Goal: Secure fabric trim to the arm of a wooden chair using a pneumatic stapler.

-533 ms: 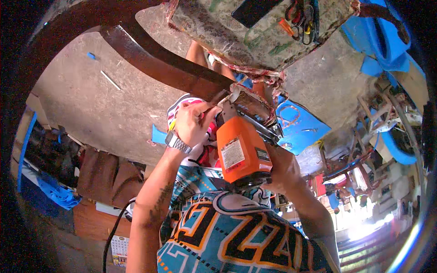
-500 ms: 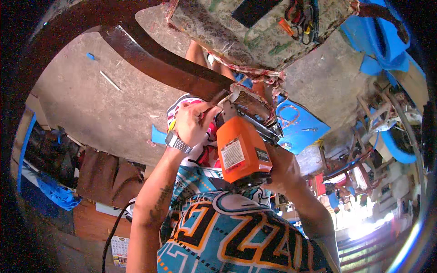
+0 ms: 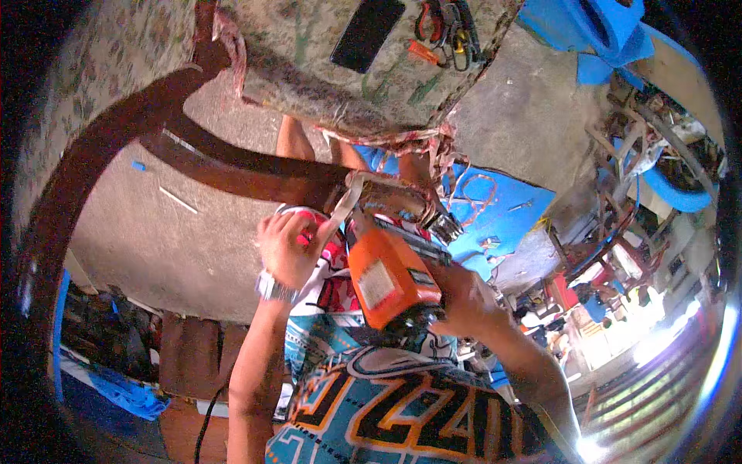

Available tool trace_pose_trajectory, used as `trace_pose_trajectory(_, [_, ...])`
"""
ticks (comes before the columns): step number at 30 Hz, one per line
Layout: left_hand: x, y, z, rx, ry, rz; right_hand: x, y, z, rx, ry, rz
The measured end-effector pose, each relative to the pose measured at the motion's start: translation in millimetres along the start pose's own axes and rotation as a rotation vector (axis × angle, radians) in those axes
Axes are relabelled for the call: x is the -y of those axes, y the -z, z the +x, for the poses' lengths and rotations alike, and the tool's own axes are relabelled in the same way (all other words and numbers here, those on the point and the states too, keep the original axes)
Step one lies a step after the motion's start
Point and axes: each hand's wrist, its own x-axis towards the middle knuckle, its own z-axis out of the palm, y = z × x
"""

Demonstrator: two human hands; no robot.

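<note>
My left hand (image 3: 287, 249), with a metal watch at the wrist, is closed on a pale strip (image 3: 349, 195) that runs up to the end of a curved dark wooden frame (image 3: 239, 168). An orange nail or staple gun (image 3: 390, 282) lies beside it, nose up against the strip and frame end. My right hand (image 3: 464, 305) grips the gun from the right, partly hidden behind its body. Frayed reddish fabric trim (image 3: 433, 143) hangs from the edge of the worn upholstered piece (image 3: 294, 69) above.
On the upholstery lie a black phone (image 3: 367, 32) and hand tools (image 3: 452, 35). Blue foam pieces (image 3: 595, 31) are at upper right, a blue sheet (image 3: 502, 232) on the floor (image 3: 154, 240). Wooden frames (image 3: 630, 131) stand at right. A black cord (image 3: 209, 429) runs at lower left.
The view has shifted, showing more upholstery at left. Both hands and the gun sit lower and further left in the picture; more of the pale strip shows above my left hand.
</note>
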Motion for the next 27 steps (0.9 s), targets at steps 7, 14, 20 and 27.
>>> trace_pose_trajectory(7, [-55,30,52,0.060,-0.252,0.290,-55,-28,-37,-0.268,0.033,0.350])
trace_pose_trajectory(14, [-55,16,69,0.300,-0.227,0.523,-86,-42,-41,-0.356,0.095,0.418])
trace_pose_trajectory(20, [-60,19,78,0.481,-0.314,0.514,-97,-68,-41,-0.579,0.220,0.383])
trace_pose_trajectory(27, [-56,14,103,0.712,-0.332,0.433,-96,-142,-48,-0.741,0.183,0.430])
